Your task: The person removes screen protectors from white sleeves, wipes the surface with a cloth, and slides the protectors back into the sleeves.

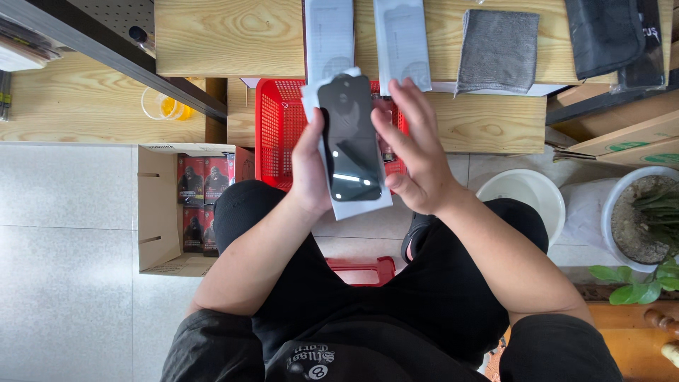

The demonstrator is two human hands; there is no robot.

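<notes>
I see L hand (309, 166) gripping dark screen protector (348, 138) on its white backing sheet (361, 201); R hand (414, 152) open, fingers flat on its edge, over red basket (279, 131).

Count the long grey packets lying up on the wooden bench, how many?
2. One long grey packet lies on the wooden bench above the red basket; the other long grey packet lies just right of it. More may be hidden beyond the picture's top edge.
</notes>
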